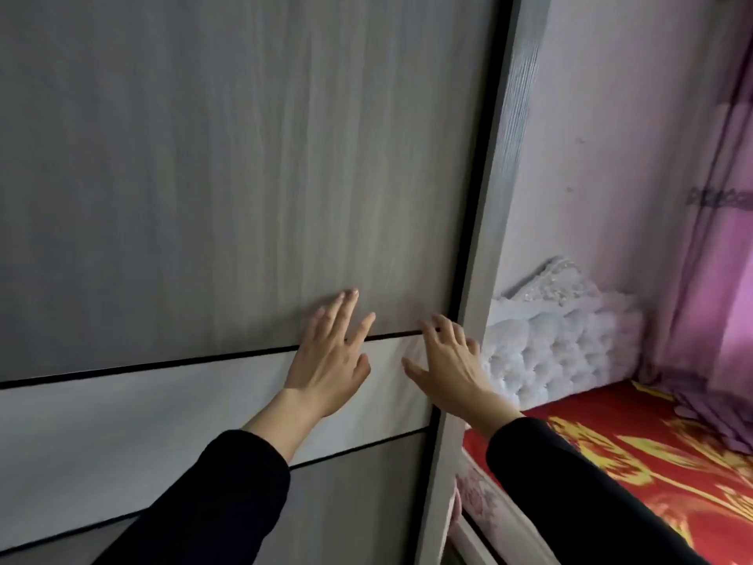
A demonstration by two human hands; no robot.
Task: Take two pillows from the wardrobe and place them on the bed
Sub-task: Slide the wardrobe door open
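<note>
A grey wood-grain wardrobe door with a white band across it fills the left and middle of the view, and it is closed. My left hand lies flat on the door, fingers spread, across the band's upper black line. My right hand presses flat near the door's right edge, beside the wardrobe's side frame. Neither hand holds anything. The bed with a red and yellow cover lies at the lower right. No pillows are in view.
A white tufted headboard stands against the pale pink wall behind the bed. Purple and pink curtains hang at the far right, reaching down onto the bed's far side.
</note>
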